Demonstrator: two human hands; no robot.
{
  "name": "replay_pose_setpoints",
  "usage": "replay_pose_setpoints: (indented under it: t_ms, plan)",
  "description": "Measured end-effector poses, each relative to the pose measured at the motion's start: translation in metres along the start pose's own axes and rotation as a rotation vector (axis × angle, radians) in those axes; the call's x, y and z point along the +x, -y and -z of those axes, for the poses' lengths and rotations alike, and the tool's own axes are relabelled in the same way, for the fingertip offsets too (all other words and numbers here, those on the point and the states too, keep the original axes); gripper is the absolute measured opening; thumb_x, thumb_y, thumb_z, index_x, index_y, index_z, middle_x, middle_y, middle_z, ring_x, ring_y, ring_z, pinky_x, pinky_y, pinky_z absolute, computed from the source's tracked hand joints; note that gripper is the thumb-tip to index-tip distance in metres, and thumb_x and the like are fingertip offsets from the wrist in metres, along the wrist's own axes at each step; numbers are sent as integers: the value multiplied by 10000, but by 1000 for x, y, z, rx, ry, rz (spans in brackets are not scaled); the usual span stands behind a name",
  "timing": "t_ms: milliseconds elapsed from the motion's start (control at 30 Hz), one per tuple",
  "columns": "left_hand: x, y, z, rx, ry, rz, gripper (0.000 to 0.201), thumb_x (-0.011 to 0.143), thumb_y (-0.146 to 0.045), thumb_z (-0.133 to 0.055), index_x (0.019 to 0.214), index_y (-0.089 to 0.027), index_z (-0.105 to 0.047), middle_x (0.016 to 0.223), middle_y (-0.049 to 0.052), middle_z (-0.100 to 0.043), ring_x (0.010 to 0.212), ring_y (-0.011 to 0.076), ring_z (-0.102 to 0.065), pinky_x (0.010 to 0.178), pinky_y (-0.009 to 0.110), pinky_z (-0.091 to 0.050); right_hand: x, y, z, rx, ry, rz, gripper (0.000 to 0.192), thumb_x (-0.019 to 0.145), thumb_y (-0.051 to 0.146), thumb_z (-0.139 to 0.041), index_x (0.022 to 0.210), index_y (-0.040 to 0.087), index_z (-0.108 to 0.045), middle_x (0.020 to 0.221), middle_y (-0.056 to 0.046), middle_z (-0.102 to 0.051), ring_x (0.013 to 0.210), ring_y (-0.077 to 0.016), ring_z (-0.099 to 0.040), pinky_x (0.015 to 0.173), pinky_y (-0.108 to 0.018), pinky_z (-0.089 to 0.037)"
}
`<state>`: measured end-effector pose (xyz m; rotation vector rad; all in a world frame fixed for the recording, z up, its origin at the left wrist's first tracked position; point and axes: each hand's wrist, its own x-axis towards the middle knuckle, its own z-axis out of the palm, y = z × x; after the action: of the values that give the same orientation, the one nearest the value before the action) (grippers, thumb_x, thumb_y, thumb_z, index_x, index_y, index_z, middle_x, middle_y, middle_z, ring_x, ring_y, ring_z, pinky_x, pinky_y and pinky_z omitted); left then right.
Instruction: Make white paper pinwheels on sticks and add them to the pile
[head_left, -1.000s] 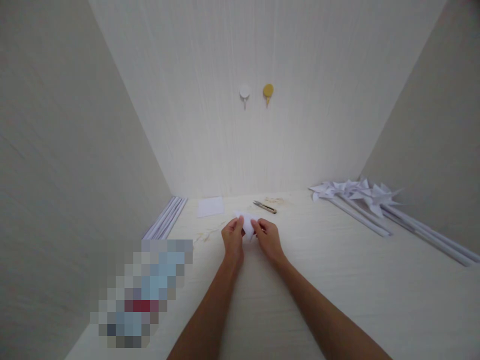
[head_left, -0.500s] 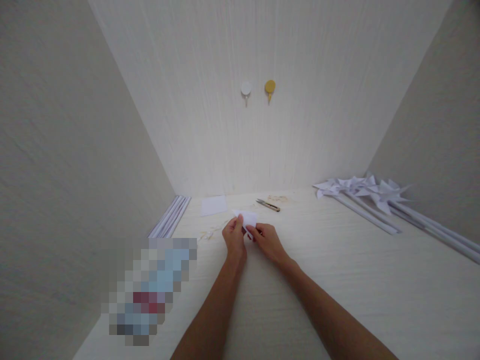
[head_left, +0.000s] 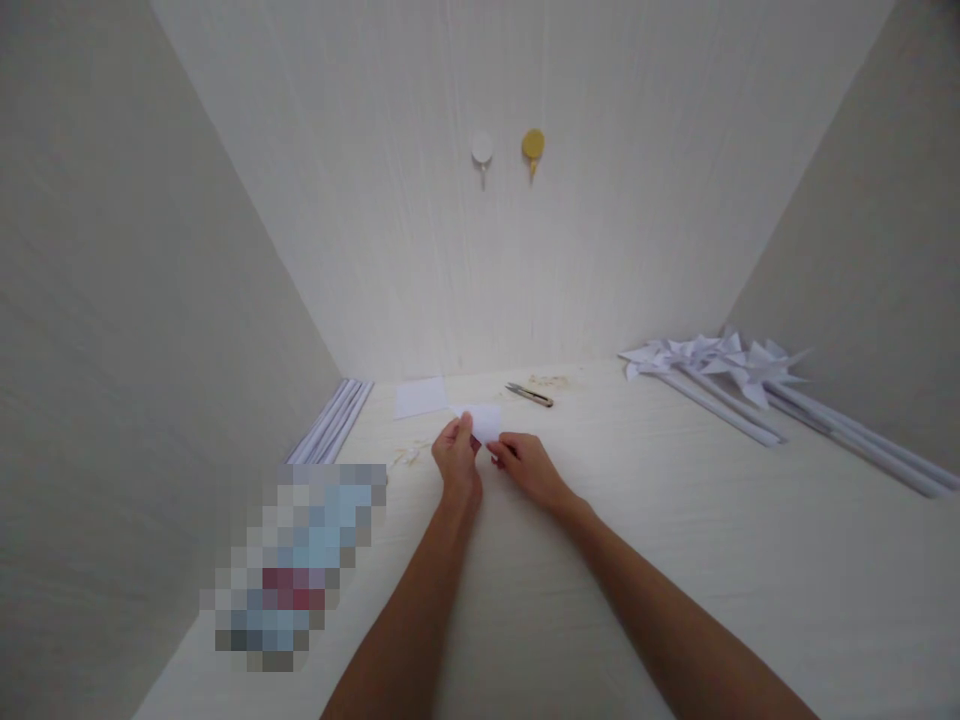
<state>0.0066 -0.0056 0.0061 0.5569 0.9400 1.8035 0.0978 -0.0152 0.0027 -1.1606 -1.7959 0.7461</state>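
Note:
A small piece of white paper (head_left: 486, 420) is held up between my two hands, a little above the table. My left hand (head_left: 456, 460) pinches its left side, thumb on top. At the lower right edge, the closed fingers of my right hand (head_left: 529, 468) grip the paper with thumb and forefinger; the fingertips are partly hidden. A flat white paper sheet (head_left: 420, 397) lies just beyond my left hand. Thread snips (head_left: 529, 394) rest on the table beyond my right hand, with the blades pointing left.
Rolled white paper sticks (head_left: 330, 420) lie by the left wall, near a blurred-out patch (head_left: 307, 560). Several white paper pinwheels (head_left: 705, 355) on paper sticks are piled at the right. White (head_left: 481, 149) and yellow (head_left: 533, 144) hooks are on the back wall. Small scraps (head_left: 409, 453) litter the tabletop.
The view has tilted slightly, so everything sits higher in it. The pointed lower part of the paper between my hands no longer shows, and my right fingers have shifted along its lower edge.

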Motion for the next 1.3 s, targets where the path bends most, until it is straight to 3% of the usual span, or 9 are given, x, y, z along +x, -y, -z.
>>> replay_pose_setpoints:
  t_ms: [200, 367, 567, 667, 733, 867, 1033, 1167, 1300]
  plan:
    - [-2, -5, -4, -100, 109, 133, 174, 592, -257, -648, 633, -142, -523, 607, -25, -573, 524, 64, -534, 531, 194, -420, 1, -5, -1, -73, -85, 35, 309, 792, 214, -411, 487, 179, -442, 485, 20, -478, 493, -107, -409, 522, -227, -284]
    - [-2, -4, -7, -89, 229, 230, 163, 633, -204, -615, 777, -138, -576, 748, 36, -641, 684, 113, -604, 648, 232, -455, 0, -8, -4, -77, -53, 43, 298, 808, 230, -399, 521, 179, -463, 531, -2, -520, 517, -122, -447, 520, -232, -286]
    - [4, -4, -5, -40, 135, 201, 117, 661, -210, -624, 710, -108, -594, 742, 81, -657, 736, 142, -620, 735, 274, -455, 0, -6, -2, -223, -7, 38, 387, 818, 349, -414, 475, 178, -470, 472, 9, -490, 456, -105, -396, 481, -234, -252]
    - [7, -9, -2, -53, 62, 169, 107, 679, -200, -611, 741, -115, -598, 761, 70, -663, 663, 107, -614, 645, 226, -457, 11, -10, 12, -382, -257, -76, 396, 813, 398, -420, 499, 170, -501, 497, -7, -512, 489, -118, -427, 503, -238, -291]
    - [8, -10, -1, -25, 51, 162, 114, 677, -201, -609, 751, -115, -601, 749, 64, -667, 596, 87, -598, 578, 202, -446, 24, -16, 22, -553, -374, -88, 249, 807, 315, -460, 666, 148, -579, 706, -64, -607, 660, -160, -514, 592, -253, -349]
    - [6, -6, -1, 91, 117, 172, 179, 613, -247, -660, 701, -101, -607, 728, 72, -673, 512, 75, -563, 511, 197, -423, 51, -28, 30, -916, -190, -104, 245, 805, 166, -445, 1019, 114, -553, 1039, -165, -583, 926, -244, -518, 693, -320, -385]
    - [5, -3, -4, 166, 160, 200, 234, 544, -279, -698, 663, -99, -606, 696, 75, -669, 521, 95, -573, 524, 216, -430, 70, -29, 22, -1084, 65, -65, 272, 795, 34, -355, 874, 93, -608, 891, -191, -623, 841, -251, -572, 674, -332, -396]
    - [6, -3, -3, 171, 148, 181, 248, 550, -314, -681, 646, -100, -603, 673, 72, -660, 506, 95, -564, 506, 218, -421, 70, -23, 22, -1092, 58, -43, 274, 807, 44, -326, 902, 102, -576, 931, -194, -609, 870, -253, -559, 651, -317, -394]
    - [6, -3, -2, 150, 136, 103, 250, 559, -332, -659, 624, -107, -573, 600, 32, -620, 432, 66, -501, 432, 196, -360, 55, -22, 30, -877, -95, -121, 244, 768, 17, -330, 924, 111, -492, 914, -179, -598, 780, -216, -558, 604, -289, -373]
